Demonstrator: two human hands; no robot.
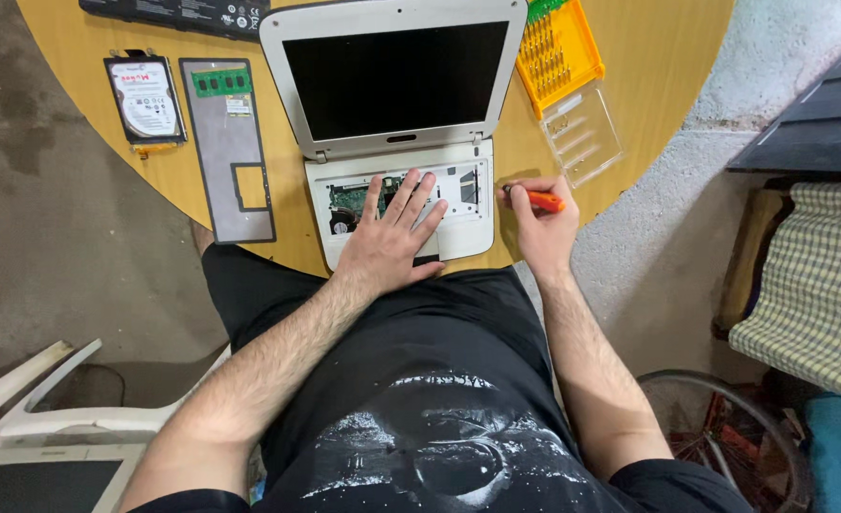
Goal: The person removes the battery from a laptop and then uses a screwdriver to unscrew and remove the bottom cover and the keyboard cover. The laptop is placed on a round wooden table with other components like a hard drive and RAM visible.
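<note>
A small white laptop (396,142) with its keyboard removed sits open on a round wooden table (78,57). The left hand (392,237) lies flat on its exposed base, fingers spread. Just beside the laptop's right edge, the right hand (539,223) pinches an orange screwdriver (539,199).

Bare table (88,38) lay left of hard drive (144,98); bit case (560,59) and clear lid (582,135) crowded laptop's (396,85) right side.
</note>
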